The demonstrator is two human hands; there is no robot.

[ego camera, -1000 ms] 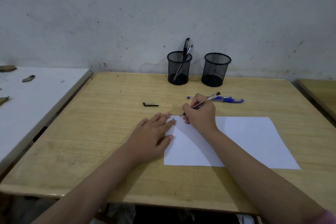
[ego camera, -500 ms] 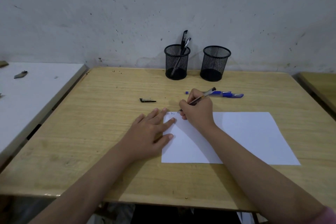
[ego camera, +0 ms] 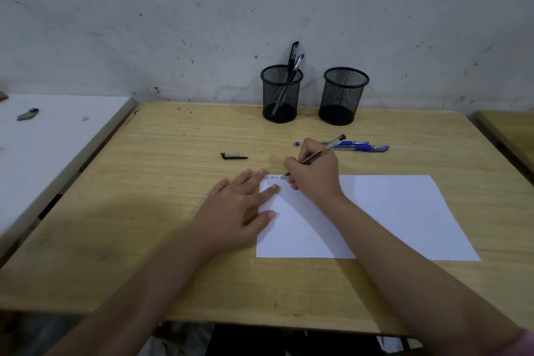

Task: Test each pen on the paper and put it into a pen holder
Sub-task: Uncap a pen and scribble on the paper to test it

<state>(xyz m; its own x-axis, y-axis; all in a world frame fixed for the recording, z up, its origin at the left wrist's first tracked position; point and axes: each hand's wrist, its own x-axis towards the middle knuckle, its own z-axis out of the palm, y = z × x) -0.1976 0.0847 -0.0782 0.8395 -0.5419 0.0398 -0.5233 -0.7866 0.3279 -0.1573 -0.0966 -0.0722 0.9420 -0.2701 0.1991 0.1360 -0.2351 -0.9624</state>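
A: We have our right hand clamped around the black pen, its tip on the paper at the far left corner, beside a few scribbled marks.

B: And our left hand lies flat, fingers straight, pressing the paper's left edge.

A: If we lift that hand, the sheet could slide under the tip and smear the line.

B: The loose cap sits left of the paper; we might forget it.

A: Two blue pens wait just beyond the paper. Reaching over them for the left pen holder or the empty right holder, we could knock them rolling.
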